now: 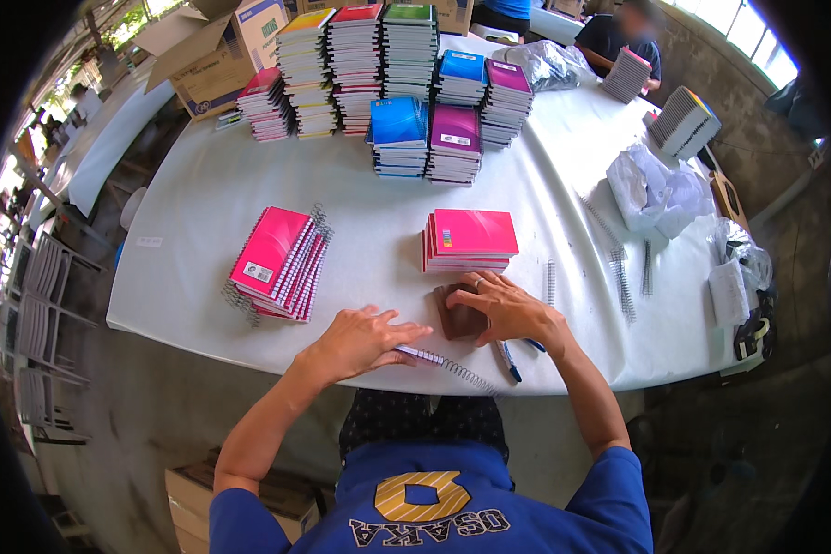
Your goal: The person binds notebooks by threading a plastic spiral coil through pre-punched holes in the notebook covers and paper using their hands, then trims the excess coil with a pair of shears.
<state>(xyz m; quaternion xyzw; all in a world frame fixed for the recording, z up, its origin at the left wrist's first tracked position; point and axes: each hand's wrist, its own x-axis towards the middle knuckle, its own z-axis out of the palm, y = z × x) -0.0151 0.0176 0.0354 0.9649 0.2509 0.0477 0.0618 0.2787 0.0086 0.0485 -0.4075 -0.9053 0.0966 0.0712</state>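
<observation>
My left hand (365, 343) is closed on a small spiral notebook (422, 355) at the table's near edge; the hand covers most of it. A loose wire coil (469, 377) trails from the notebook's end toward the right. My right hand (506, 309) curls over a brown block (460, 319), thumb and fingers around its right part. Just beyond that hand sits a short stack of pink covers and pages (474, 233). Pens (508, 360) lie below my right palm. To the left, pink notebooks (275, 258) are piled crosswise, with coils sticking out.
Tall notebook stacks (355, 74) in several colours stand at the table's far side, beside an open carton (217, 69). Loose coils (621, 277) and crumpled plastic bags (656, 194) lie on the right. Another person (623, 42) holds notebooks at the far right.
</observation>
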